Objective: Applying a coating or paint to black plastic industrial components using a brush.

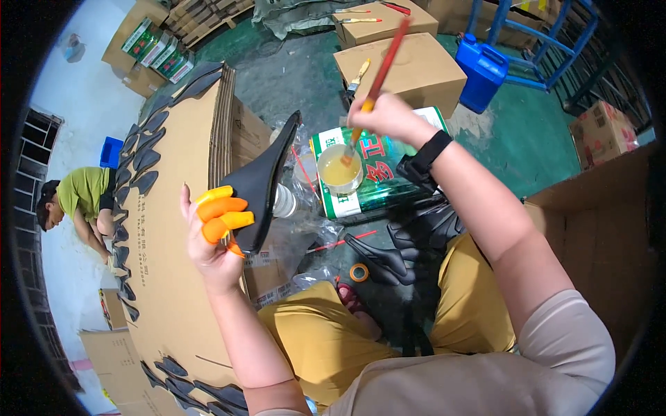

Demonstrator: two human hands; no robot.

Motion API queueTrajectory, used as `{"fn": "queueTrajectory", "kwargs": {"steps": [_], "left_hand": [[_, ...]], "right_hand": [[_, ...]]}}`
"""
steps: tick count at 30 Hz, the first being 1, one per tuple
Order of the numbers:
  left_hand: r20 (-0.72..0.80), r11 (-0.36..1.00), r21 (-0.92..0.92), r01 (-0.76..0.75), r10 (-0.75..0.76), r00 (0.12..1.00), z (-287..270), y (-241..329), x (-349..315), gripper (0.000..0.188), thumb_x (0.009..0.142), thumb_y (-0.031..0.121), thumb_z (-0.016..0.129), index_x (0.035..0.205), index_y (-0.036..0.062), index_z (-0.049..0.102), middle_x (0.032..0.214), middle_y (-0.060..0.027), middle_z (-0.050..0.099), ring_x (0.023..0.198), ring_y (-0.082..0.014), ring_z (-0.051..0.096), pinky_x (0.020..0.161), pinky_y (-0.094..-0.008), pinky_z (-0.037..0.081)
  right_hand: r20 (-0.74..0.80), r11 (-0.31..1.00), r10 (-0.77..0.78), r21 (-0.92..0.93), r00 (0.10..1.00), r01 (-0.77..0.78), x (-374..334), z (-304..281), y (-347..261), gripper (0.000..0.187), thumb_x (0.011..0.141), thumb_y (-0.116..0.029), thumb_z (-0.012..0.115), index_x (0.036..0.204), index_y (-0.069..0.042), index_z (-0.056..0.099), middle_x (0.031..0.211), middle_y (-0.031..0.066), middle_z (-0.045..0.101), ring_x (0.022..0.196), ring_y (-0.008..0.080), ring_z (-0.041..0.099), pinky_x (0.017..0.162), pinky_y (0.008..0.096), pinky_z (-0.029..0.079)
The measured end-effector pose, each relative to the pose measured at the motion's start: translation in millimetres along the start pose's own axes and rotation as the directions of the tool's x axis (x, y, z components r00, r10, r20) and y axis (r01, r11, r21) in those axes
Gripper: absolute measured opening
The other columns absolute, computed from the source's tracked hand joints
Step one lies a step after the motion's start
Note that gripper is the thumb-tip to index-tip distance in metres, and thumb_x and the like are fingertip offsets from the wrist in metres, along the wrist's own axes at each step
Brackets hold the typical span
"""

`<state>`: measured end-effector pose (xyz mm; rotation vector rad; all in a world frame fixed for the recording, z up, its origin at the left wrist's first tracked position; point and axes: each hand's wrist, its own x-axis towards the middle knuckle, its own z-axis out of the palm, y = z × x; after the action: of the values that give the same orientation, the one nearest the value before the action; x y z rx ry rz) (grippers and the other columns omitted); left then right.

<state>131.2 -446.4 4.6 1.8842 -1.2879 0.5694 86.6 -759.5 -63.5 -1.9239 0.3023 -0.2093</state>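
My left hand (211,256), with orange and yellow covers on its fingers, grips a black bicycle saddle shell (263,187) by its broad end. The shell is tilted, its narrow tip pointing up and away. My right hand (392,121) is closed round a paintbrush (386,62) with a red and yellow handle. Its bristles reach down into a clear cup (332,179) of yellowish liquid. That cup stands on a green and white tin (409,173) in front of me. A black watch is on my right wrist.
On the left, a long cardboard surface (173,208) carries several black shells along its edges. More shells (388,260) lie beside my legs near a roll of orange tape (359,272). Cartons (402,66) and a blue jerrycan (481,73) stand beyond. A person in lime (83,194) bends at far left.
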Motion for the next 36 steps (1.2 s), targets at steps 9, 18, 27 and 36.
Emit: {"fn": "queueTrajectory", "kwargs": {"steps": [9,18,27,36], "left_hand": [[0.211,0.981,0.070,-0.183,0.165,0.963,14,31,8,0.014,0.064,0.010,0.065,0.074,0.0173,0.070,0.084,0.0002,0.065,0.090,-0.0209,0.061,0.106,-0.0497,0.024],[0.184,0.977,0.054,-0.208,0.195,0.963,18,49,9,0.011,0.064,0.012,0.066,0.073,0.0174,0.069,0.084,0.0021,0.065,0.091,-0.0192,0.061,0.106,-0.0489,0.027],[0.183,0.985,0.037,-0.170,0.161,0.970,17,48,7,0.009,0.061,0.009,0.070,0.068,0.0131,0.066,0.081,-0.0006,0.065,0.087,-0.0218,0.062,0.105,-0.0521,0.028],[0.196,0.984,0.005,-0.181,0.176,0.965,19,48,8,0.014,0.061,0.009,0.067,0.073,0.0164,0.069,0.084,0.0014,0.066,0.090,-0.0202,0.061,0.104,-0.0479,0.029]], "right_hand": [[-0.026,0.761,-0.162,0.634,0.986,0.142,-15,-55,-55,0.022,0.081,-0.020,0.056,0.074,-0.001,0.064,0.051,-0.0033,0.046,0.041,0.0024,0.039,0.038,0.0166,0.027],[0.111,0.851,-0.211,0.509,0.971,0.127,-22,-51,-49,0.019,0.081,-0.017,0.056,0.078,-0.001,0.064,0.067,0.0025,0.060,0.046,0.0011,0.040,0.040,0.0155,0.028],[0.222,0.810,-0.258,0.580,0.940,0.085,-41,-34,-74,0.016,0.076,-0.016,0.057,0.072,-0.002,0.065,0.054,-0.0016,0.049,0.043,0.0032,0.041,0.039,0.0177,0.027],[0.043,0.793,-0.249,0.583,0.968,0.178,-31,-58,-57,0.018,0.082,-0.017,0.055,0.078,-0.002,0.064,0.068,0.0011,0.058,0.047,0.0020,0.041,0.041,0.0168,0.027]]}}
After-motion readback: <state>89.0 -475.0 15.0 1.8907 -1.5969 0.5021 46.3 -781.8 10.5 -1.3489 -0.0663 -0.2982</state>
